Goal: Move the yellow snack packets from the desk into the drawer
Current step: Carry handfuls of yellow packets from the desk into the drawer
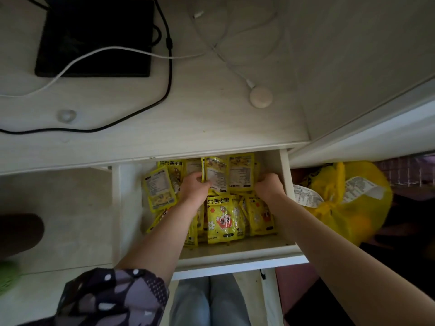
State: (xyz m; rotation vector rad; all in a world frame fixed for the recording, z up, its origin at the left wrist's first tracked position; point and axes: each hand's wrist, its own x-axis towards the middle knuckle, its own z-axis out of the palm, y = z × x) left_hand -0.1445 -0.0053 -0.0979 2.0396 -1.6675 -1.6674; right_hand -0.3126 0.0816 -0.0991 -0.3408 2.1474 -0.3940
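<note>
Drawer point(288, 175) pulled open below worktop point(211, 118), at 6 o'clock of its front edge. Yellow snack packets point(224, 217) heaped inside, filling middle and right. Left hand point(194, 188) inside drawer, fingers curled, pinching upright packet point(215, 174) at 12 o'clock of pile. Right hand point(268, 185) at 3 o'clock of same cluster, fingers curled onto packets; exact grip hidden. Black device point(94, 38), cables on worktop at 11 o'clock. Yellow bag point(348, 208) right of drawer.

Forearms cover several yellow packets point(223, 220); right hand point(268, 187) fingertips hidden behind packets; packet print unreadable.
</note>
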